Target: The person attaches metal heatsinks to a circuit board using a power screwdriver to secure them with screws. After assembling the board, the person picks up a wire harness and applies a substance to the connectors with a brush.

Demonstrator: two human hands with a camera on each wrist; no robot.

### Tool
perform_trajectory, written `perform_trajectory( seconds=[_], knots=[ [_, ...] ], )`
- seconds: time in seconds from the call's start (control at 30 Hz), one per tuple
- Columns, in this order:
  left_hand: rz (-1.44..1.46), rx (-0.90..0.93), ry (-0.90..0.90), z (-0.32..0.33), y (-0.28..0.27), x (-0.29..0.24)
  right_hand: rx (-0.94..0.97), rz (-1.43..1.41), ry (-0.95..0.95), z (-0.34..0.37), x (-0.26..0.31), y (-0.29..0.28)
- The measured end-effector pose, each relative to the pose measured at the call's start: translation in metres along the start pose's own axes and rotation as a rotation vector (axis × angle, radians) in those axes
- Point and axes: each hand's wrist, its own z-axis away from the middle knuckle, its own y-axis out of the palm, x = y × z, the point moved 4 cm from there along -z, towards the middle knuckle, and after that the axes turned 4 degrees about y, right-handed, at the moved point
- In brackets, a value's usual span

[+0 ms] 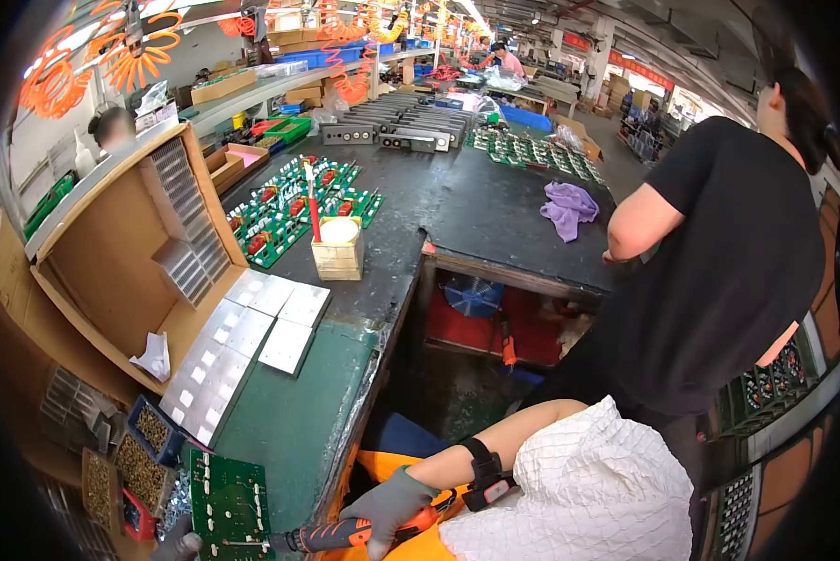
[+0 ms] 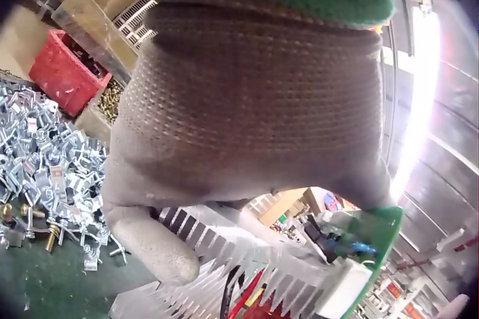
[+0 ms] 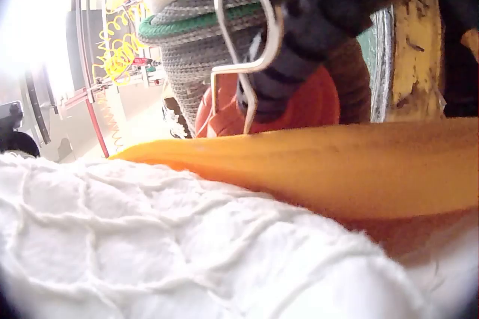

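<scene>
At the lower left of the head view, a green circuit board [image 1: 233,500] stands over the bench edge, and the gloved left hand [image 1: 179,540] is at its left side. In the left wrist view that hand [image 2: 247,109] grips the board [image 2: 378,248] with a finned metal heatsink [image 2: 217,240] beneath. The gloved right hand [image 1: 390,510] is curled round an orange and black power screwdriver [image 1: 331,536], its long bit lying across the lower part of the board. In the right wrist view the glove [image 3: 187,65] is partly hidden behind the tool's metal hook [image 3: 273,35].
Bins of screws [image 1: 144,467] and loose metal clips [image 2: 52,162] lie at the left. Flat metal plates [image 1: 289,346] and a cardboard box [image 1: 111,252] are beyond, with more boards [image 1: 298,206] at the back. A person in black [image 1: 719,252] stands at the right.
</scene>
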Motion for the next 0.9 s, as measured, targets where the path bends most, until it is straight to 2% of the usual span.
perform_trajectory(
  seconds=[0.07,0.13,0.2,0.23,0.33,0.4,0.43,0.47,0.5,0.53,0.57,0.6,0.63,0.67,0.73,0.77,0.9],
  knots=[
    [0.005,-0.027,-0.024,0.010,-0.015,0.035,-0.026,0.035,0.008,0.003,0.002,0.000],
    [-0.024,-0.003,0.004,0.001,-0.014,0.031,-0.048,0.072,0.019,0.006,0.010,0.003],
    [-0.079,0.042,0.063,-0.011,-0.010,0.018,0.064,0.122,-0.195,0.009,0.027,0.013],
    [-0.106,0.065,0.093,-0.020,-0.006,0.008,0.066,0.123,-0.194,0.008,0.026,0.011],
    [-0.185,0.132,0.180,-0.057,0.008,-0.031,0.035,0.150,-0.137,0.010,0.022,0.006],
    [-0.230,0.153,0.200,-0.069,0.015,-0.053,-0.022,0.133,0.111,0.021,0.021,0.006],
    [-0.240,0.141,0.177,-0.061,0.017,-0.055,0.018,0.090,0.156,0.020,0.015,0.004],
    [-0.240,0.115,0.132,-0.043,0.015,-0.049,-0.043,0.070,0.013,0.012,0.004,0.003],
    [-0.233,0.077,0.079,-0.021,0.012,-0.039,-0.100,0.108,0.074,0.017,0.012,0.005],
    [-0.219,0.026,0.023,0.001,0.011,-0.033,-0.061,0.140,0.049,0.018,0.019,0.004],
    [-0.201,-0.019,-0.024,0.020,0.013,-0.026,-0.054,0.230,0.010,0.005,-0.005,-0.008],
    [-0.150,0.038,0.081,0.016,0.016,-0.031,-0.068,0.303,-0.008,-0.004,-0.028,-0.019],
    [-0.208,0.048,0.080,0.016,0.015,-0.032,-0.082,0.314,0.268,0.015,0.010,-0.006],
    [-0.289,0.062,0.032,0.012,0.010,-0.025,-0.112,0.322,0.286,0.016,0.014,-0.006],
    [-0.217,0.067,0.030,0.016,0.020,-0.047,-0.144,0.254,0.329,0.022,0.034,0.003],
    [-0.238,0.056,-0.030,0.014,0.017,-0.037,-0.169,0.266,0.375,0.023,0.040,0.004],
    [-0.009,0.117,-0.004,0.001,0.020,0.001,-0.140,0.244,0.391,0.022,0.043,0.004]
  ],
)
